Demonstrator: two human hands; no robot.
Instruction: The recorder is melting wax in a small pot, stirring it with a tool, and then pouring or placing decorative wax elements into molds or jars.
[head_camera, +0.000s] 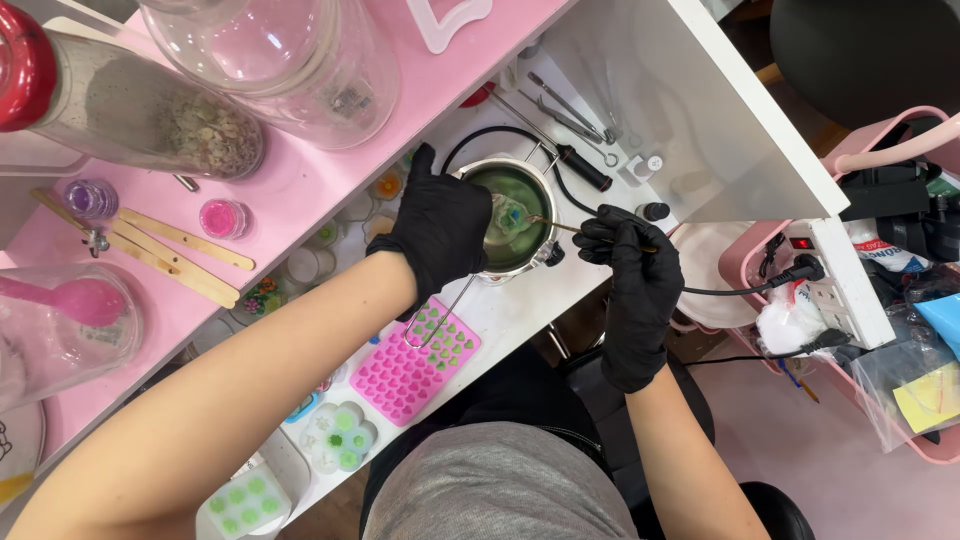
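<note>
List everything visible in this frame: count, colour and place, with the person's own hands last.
melting pot: one, metal, holding green liquid, on the white table centre
stirring stick: one, thin, tip in the pot
heart mould: one, pink, on the table below the pot
flower moulds: two, clear with green fill, lower left table
wooden sticks: several, tan, on the pink shelf
glitter jars: two, pink and purple, on the pink shelf
glass jars: two large, clear, on the shelf top
power strip: one, white, right
left hand: black glove, on the pot's left rim
right hand: black glove, holding the stirring stick
</note>
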